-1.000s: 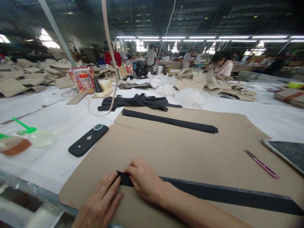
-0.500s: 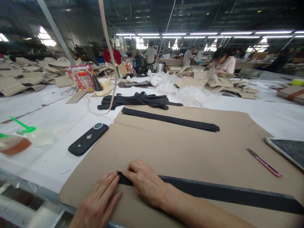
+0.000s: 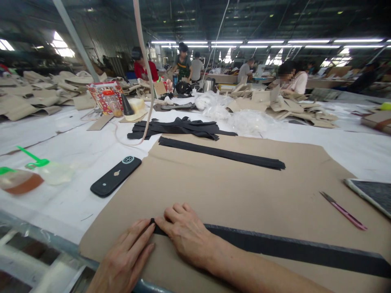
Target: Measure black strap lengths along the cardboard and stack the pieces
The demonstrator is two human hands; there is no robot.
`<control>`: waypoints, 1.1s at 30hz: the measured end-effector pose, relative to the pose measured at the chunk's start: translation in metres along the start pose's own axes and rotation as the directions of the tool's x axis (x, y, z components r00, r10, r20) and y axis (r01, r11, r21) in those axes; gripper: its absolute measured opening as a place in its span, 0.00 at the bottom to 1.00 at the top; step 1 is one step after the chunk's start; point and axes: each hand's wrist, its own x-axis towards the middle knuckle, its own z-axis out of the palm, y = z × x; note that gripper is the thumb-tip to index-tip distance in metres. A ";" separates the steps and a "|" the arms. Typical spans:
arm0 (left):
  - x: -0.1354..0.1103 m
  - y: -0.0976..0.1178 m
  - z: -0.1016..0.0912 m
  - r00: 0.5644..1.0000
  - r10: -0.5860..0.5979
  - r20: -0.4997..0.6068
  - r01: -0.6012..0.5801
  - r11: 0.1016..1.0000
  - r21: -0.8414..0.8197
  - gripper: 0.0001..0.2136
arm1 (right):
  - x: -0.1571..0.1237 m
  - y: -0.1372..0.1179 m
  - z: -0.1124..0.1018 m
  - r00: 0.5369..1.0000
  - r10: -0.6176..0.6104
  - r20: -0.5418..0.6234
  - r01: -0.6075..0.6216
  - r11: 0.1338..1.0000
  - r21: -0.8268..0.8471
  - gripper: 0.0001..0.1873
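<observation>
A long black fabric strip lies across the beige sheet near the table's front edge, with a greyish line along its far edge. At the strip's left end, the fingertips of my left hand are together and grip its tip. My right hand bears down on the strip just beside them, its index finger and thumb at the same end and the other fingers curled. A small peak of black fabric shows between the two hands. Part of the strip is hidden under my right hand and forearm.
A neat stack of black strips and a loose black pile lie farther back. Pink-handled thread snips are at right, a black phone at left, near squeeze bottles. Several people work beyond.
The strip's left tip now stands up slightly between my fingers. Both hands stay in nearly the same place. The view has shifted slightly, and a person in a dark apron shows at the back.
</observation>
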 end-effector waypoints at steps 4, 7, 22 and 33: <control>0.001 0.001 -0.002 1.000 -0.017 0.003 0.017 1.000 -0.017 0.18 | 0.002 -0.004 0.000 1.000 0.007 -0.003 -0.007 1.000 -0.018 0.12; 0.001 -0.002 -0.003 1.000 -0.018 0.015 0.018 1.000 -0.001 0.18 | 0.004 -0.005 0.001 1.000 0.010 -0.017 -0.011 1.000 -0.024 0.14; 0.008 -0.018 -0.002 0.987 0.115 0.108 -0.115 0.993 -0.007 0.18 | -0.014 0.019 0.001 0.985 -0.172 -0.025 0.170 0.982 -0.081 0.06; 0.024 -0.013 -0.006 0.977 0.153 0.148 -0.161 0.986 0.041 0.19 | -0.028 0.025 -0.004 0.984 -0.178 -0.015 0.175 0.976 -0.130 0.07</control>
